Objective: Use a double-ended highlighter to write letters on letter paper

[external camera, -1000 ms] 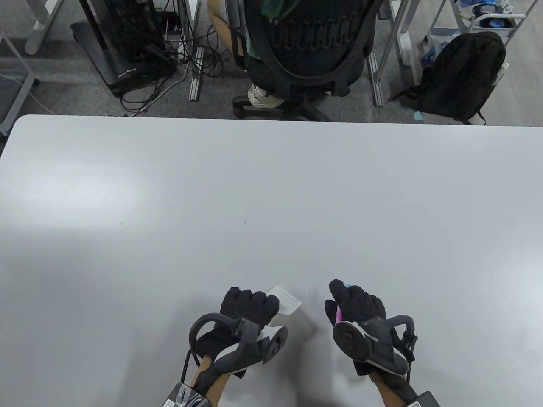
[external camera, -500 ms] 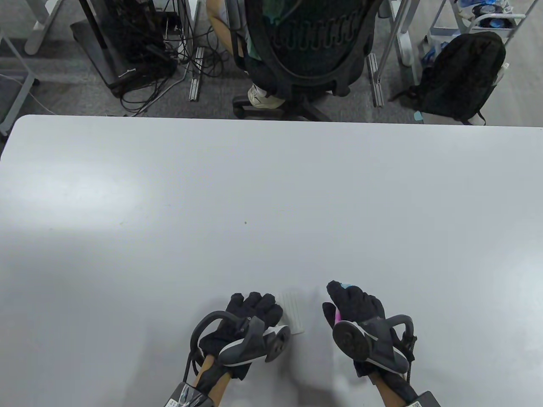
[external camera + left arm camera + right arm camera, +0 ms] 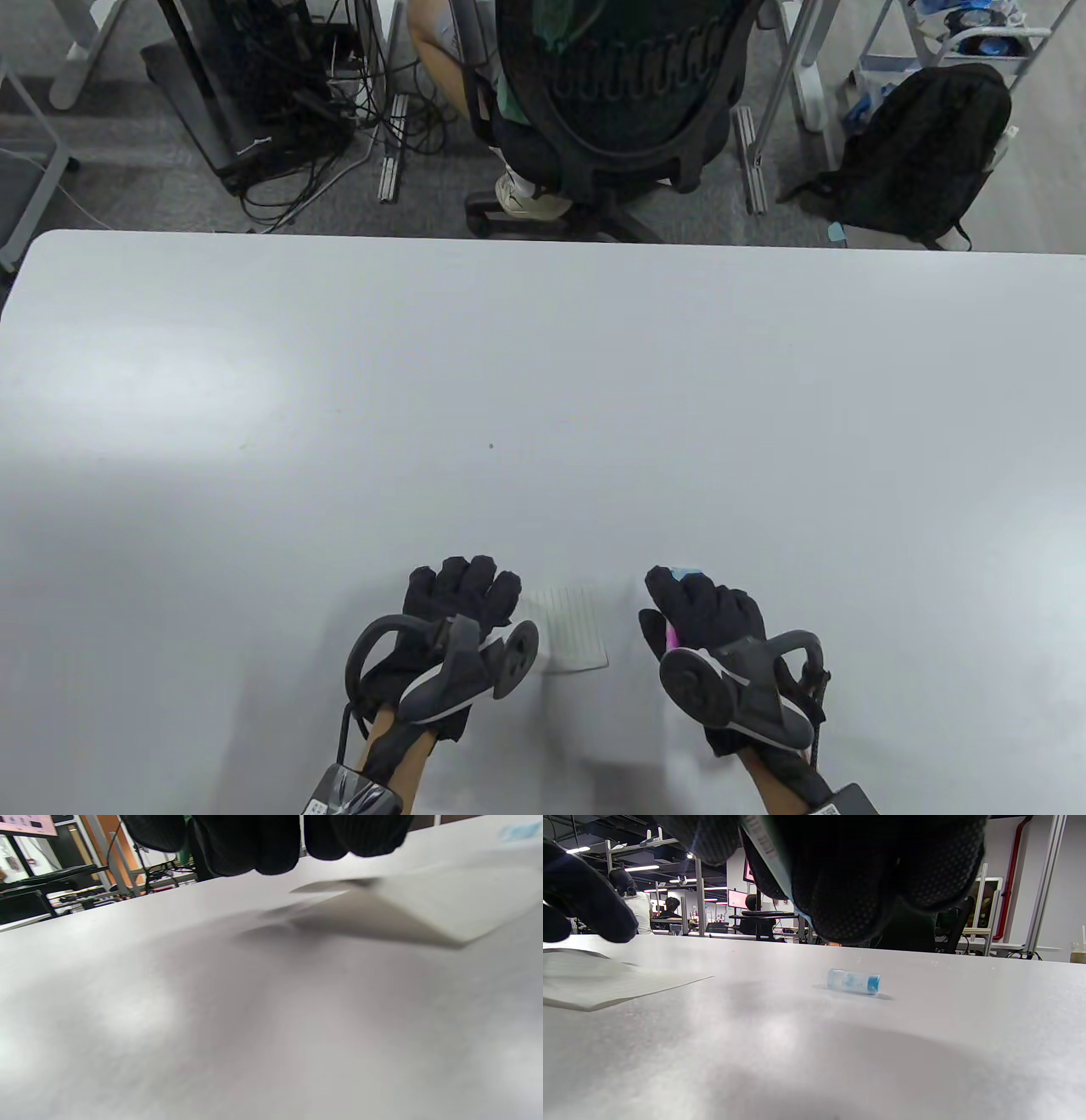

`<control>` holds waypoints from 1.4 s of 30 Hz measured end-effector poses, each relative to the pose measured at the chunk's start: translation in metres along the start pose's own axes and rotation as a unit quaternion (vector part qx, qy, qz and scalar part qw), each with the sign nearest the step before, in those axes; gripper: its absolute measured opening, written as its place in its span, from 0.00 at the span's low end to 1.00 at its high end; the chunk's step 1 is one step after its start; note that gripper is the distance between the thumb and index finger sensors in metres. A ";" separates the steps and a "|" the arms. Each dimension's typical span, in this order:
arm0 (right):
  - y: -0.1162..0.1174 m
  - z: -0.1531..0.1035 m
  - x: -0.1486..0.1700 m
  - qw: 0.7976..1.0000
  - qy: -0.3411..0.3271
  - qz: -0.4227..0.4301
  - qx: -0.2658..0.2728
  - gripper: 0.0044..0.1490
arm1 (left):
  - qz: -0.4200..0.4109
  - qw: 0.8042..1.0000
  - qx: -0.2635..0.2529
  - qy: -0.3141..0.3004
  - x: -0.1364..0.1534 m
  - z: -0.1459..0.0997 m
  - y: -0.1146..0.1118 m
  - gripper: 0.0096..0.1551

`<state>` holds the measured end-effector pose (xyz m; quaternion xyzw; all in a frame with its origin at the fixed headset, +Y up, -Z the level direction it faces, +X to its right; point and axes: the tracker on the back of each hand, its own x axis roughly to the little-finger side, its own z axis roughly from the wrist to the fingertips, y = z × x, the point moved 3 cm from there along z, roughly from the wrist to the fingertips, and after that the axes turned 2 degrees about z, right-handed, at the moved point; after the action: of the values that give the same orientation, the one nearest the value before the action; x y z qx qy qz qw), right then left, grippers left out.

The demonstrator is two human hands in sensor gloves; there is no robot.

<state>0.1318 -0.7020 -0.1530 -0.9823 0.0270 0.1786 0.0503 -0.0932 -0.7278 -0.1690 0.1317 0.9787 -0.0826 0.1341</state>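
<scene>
Highlighter [image 3: 674,632] gripped in curled right fingers [image 3: 679,594], blue cap [image 3: 854,980] off, lying on desk [image 3: 543,382] just beyond them. Paper [image 3: 573,626] flat between both hands, unmarked as far as visible. Left fingers [image 3: 462,586] loosely curled beside paper, holding nothing. Writing not yet begun.

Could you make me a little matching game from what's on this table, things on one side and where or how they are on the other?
Things:
1. paper
2. blue cap
3. highlighter
4. backpack

Places or states:
A. on the floor beyond the table
B. held in the right hand
C. lying loose on its side on the table
D. flat on the table between the hands

Pairs: 1-D, 2-C, 3-B, 4-A
</scene>
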 end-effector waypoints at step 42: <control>0.018 0.041 -0.087 0.976 -0.123 0.176 -0.045 0.31 | -0.067 0.997 0.039 -0.013 0.004 0.005 -0.022 0.30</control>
<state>0.0350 -0.7128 -0.1622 -0.9337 0.1851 0.3055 -0.0233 -0.1022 -0.7482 -0.1723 0.0699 0.9796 -0.1312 0.1354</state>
